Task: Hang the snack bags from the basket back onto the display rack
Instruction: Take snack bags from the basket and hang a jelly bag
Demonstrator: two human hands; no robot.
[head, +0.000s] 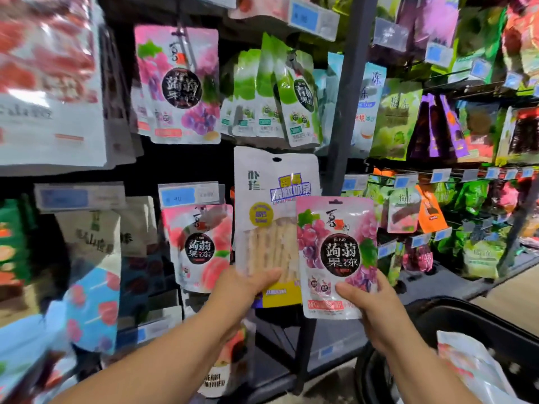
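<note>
My left hand [248, 287] grips the lower part of a white snack bag [268, 205] with a blue and yellow label, held upright in front of the display rack [347, 91]. Beside it, my right hand [370, 304] holds a pink grape jelly bag [335, 252] by its bottom right corner; this bag overlaps the white one. A matching pink grape bag [180, 86] hangs on the rack at upper left. The black basket [455, 325] sits at lower right with another bag [472, 365] inside.
Green bags [280, 94] hang at upper centre and a peach jelly bag [201, 246] hangs left of my left hand. More snack bags fill hooks to the right [437, 126]. Blue price tags [178, 196] line the hook ends. Large white bags [49, 83] crowd the left.
</note>
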